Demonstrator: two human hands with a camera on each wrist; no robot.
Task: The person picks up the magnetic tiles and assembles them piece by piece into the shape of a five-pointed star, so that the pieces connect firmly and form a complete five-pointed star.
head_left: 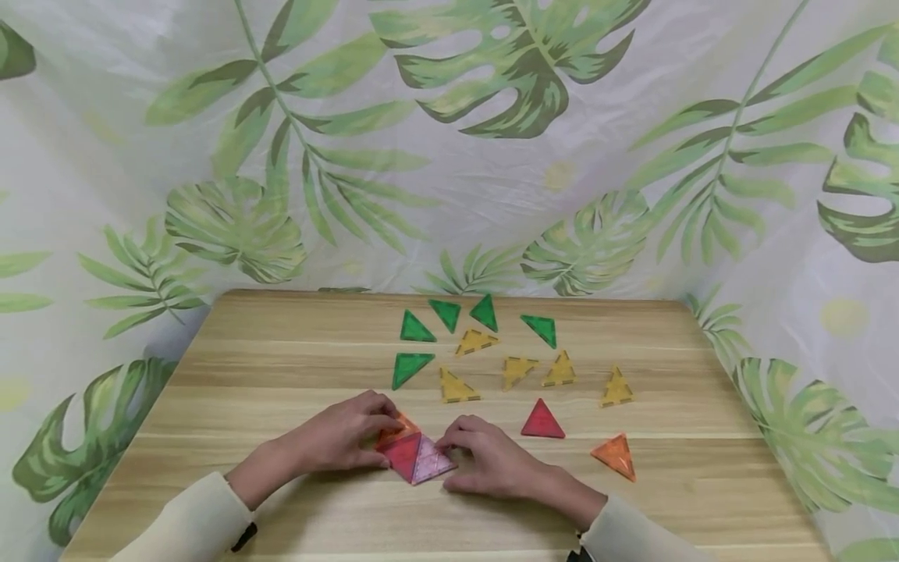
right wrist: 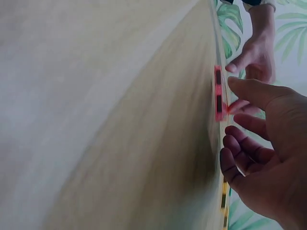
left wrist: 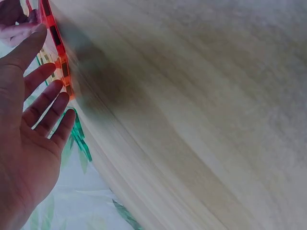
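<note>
Three translucent triangular tiles lie edge to edge at the table's front middle: an orange tile point(head_left: 407, 425), a red tile point(head_left: 403, 455) and a pale pink tile point(head_left: 428, 464). My left hand point(head_left: 349, 434) is at their left side, its fingers over the orange tile and the thumb by the red one's lower left edge. In the left wrist view its fingers look spread and nearly straight. From the right, my right hand point(head_left: 488, 459) meets the pink tile with its fingertips, the thumb near that tile's right corner. The right wrist view shows its fingers loosely bent.
Right of the hands lie a loose red triangle point(head_left: 542, 421) and an orange triangle point(head_left: 616, 458). Several yellow triangles point(head_left: 458, 388) are scattered behind, with several green triangles point(head_left: 417, 329) farther back. A leaf-patterned cloth point(head_left: 477, 195) hangs behind the wooden table point(head_left: 281, 336).
</note>
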